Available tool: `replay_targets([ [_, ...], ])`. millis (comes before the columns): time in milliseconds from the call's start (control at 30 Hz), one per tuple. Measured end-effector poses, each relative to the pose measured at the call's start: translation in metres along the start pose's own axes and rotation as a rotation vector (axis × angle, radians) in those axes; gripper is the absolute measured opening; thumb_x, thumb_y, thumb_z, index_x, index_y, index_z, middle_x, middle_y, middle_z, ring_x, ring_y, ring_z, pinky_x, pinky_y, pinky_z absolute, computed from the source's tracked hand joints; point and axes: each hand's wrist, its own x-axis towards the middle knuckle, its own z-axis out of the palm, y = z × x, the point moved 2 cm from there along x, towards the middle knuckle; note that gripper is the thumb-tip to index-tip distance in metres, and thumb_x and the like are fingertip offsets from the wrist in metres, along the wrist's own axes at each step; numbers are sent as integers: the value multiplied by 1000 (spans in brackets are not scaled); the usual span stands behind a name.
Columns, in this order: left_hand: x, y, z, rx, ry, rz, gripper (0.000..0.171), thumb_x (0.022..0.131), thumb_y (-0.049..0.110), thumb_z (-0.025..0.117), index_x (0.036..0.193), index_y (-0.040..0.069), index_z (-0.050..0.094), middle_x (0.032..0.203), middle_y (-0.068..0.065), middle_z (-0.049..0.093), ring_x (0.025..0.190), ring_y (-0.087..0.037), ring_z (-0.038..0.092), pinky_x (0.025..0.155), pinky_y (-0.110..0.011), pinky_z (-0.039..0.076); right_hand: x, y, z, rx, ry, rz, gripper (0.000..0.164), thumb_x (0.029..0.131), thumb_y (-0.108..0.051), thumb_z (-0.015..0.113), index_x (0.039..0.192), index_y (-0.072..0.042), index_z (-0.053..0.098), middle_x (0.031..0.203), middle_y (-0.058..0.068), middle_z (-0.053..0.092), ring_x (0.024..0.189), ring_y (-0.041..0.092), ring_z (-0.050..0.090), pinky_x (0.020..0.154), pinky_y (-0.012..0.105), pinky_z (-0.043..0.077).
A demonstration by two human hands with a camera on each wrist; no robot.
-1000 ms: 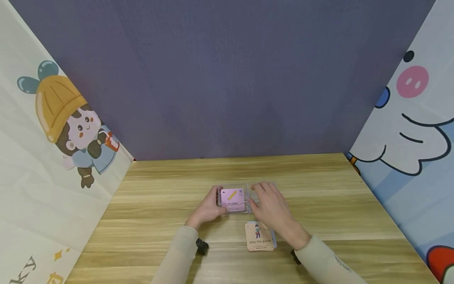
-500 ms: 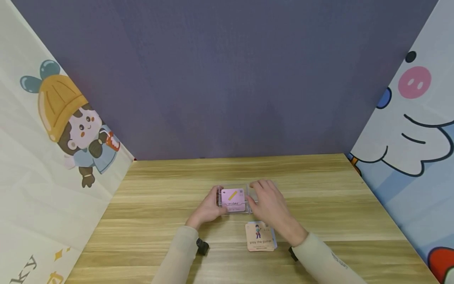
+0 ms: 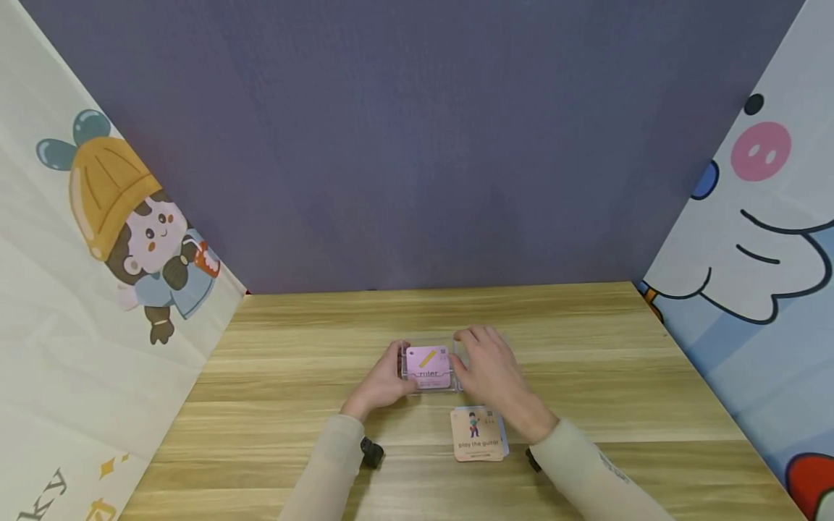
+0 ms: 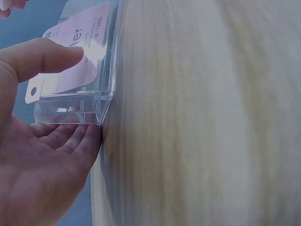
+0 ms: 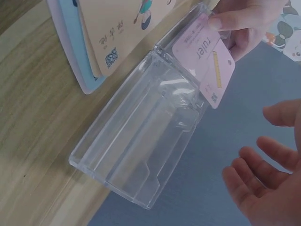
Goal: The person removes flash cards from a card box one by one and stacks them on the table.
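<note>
A clear plastic card box (image 5: 136,127) with two compartments stands on the table. Its left compartment holds a pink "ruler" flashcard (image 3: 428,367), which sticks up partly out of the box in the right wrist view. My left hand (image 3: 383,380) grips the box's left end. In the left wrist view its thumb (image 4: 56,56) lies over the card's face and its fingers sit against the end wall. My right hand (image 3: 491,369) hovers over the right compartment, apart from the box, with relaxed fingers (image 5: 249,176) and nothing in them. The right compartment shows no card.
A small stack of flashcards (image 3: 478,434) lies in front of the box, a tan "play the guitar" card on top and a blue edge showing below. Around them is the wood-grain table (image 3: 293,347). A dark panel (image 3: 417,145) rises behind, with printed cartoon sheets at both sides.
My right hand has moved slightly left and away from me, over the box's middle. The left hand, the box and the card stack stay in place.
</note>
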Motion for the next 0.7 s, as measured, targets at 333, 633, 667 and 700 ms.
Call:
replay_targets([
  [333,0,0,-1,4,-3,-6,82,79,-2,72,150,-5,32,132,-17,54,116,-27,56,104,-46,48,4,2,7,10,-19,6,34,87,-23,79,115,-5,69,109,10,68,100,24,60,86,40,55],
  [633,0,0,-1,4,-4,-12,82,80,-2,73,151,-4,31,132,-17,53,115,-27,56,103,-47,47,7,3,12,0,-40,15,35,87,-23,80,117,-7,70,110,9,68,99,23,61,83,37,56],
  [667,0,0,-1,4,-4,-12,82,80,-2,73,151,-4,31,132,-16,53,115,-27,56,103,-47,47,7,3,12,-1,-41,14,36,87,-23,80,117,-7,70,111,9,68,99,23,61,84,37,56],
  [700,-1,0,-1,4,-3,-12,82,79,-2,73,151,-4,31,133,-17,53,115,-27,56,104,-46,47,8,3,13,-5,-42,13,36,87,-24,80,117,-7,70,111,8,68,99,23,61,85,37,56],
])
